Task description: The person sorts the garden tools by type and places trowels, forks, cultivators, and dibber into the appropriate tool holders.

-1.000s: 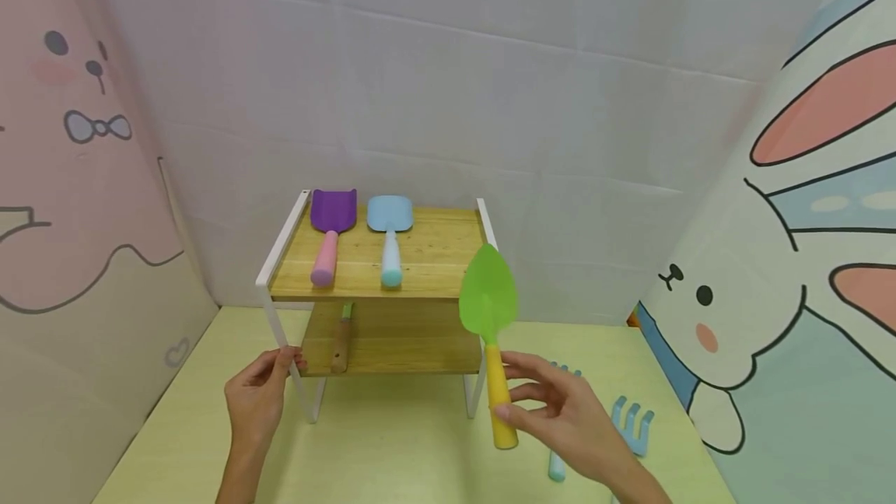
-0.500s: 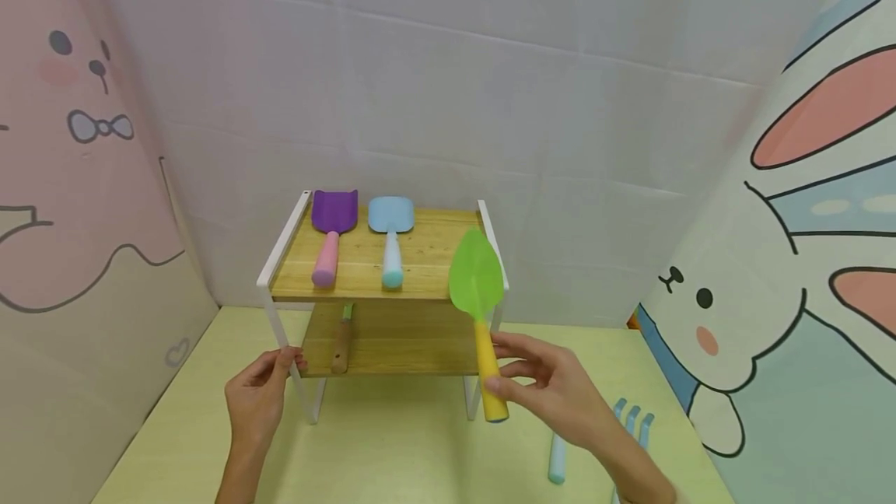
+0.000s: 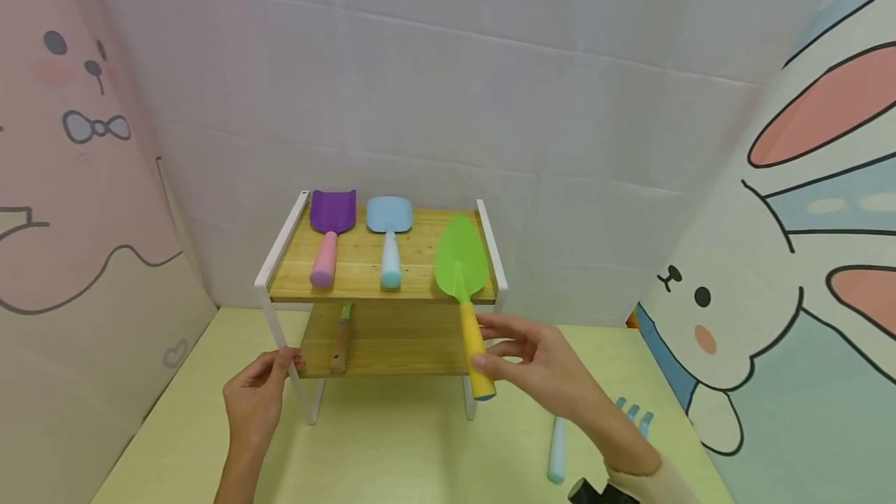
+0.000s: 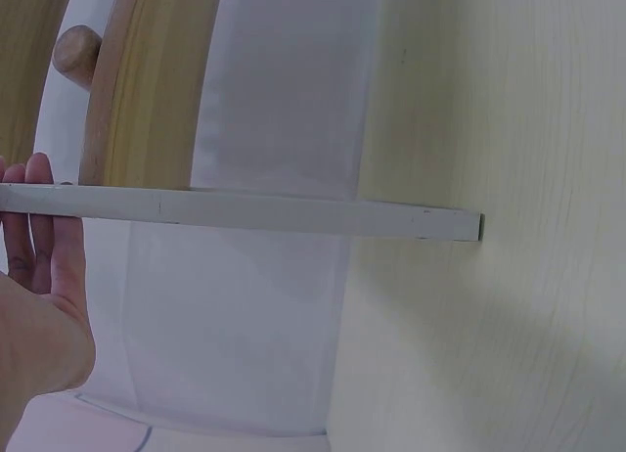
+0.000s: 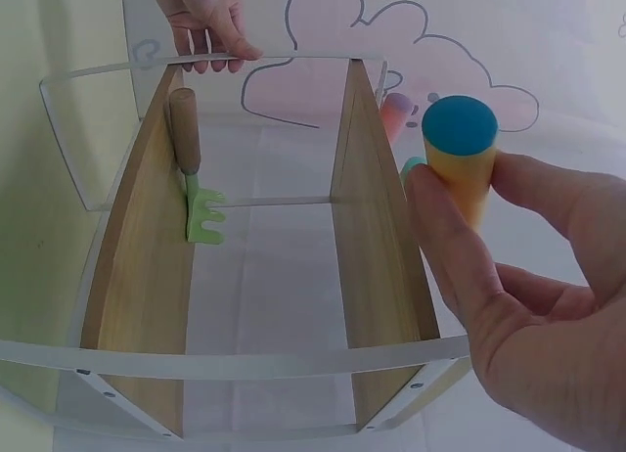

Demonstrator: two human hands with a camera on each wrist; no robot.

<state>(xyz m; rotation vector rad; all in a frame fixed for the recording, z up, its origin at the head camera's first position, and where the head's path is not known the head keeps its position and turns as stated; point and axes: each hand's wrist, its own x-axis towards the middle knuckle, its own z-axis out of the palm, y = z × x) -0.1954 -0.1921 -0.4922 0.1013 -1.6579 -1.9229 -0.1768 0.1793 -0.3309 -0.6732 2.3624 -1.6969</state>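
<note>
My right hand [image 3: 539,368] pinches the yellow handle of a garden trowel [image 3: 462,259]. Its green blade points up and away, in front of the right part of the upper shelf. The handle's blue end faces the right wrist view. With thumb and fingers, my left hand [image 3: 255,395] holds the white left leg [image 4: 293,210] of a two-tier wooden shelf rack [image 3: 413,341]. A purple shovel [image 3: 333,211] with a pink handle and a light blue shovel [image 3: 390,215] lie side by side on top. On the lower tier lies a green hand rake [image 5: 205,217] with a wooden handle.
Right of the rack, a pale blue handle [image 3: 556,453] lies on the table [image 3: 385,449]. Blue tines [image 3: 645,422] show beyond my right forearm, which hides the rest. A white curtain [image 3: 448,99] hangs behind, with printed cartoon sheets at both sides.
My right hand has carried the trowel left and away from me, from beside the rack to the right part of its upper tier. The left hand has stayed on the leg.
</note>
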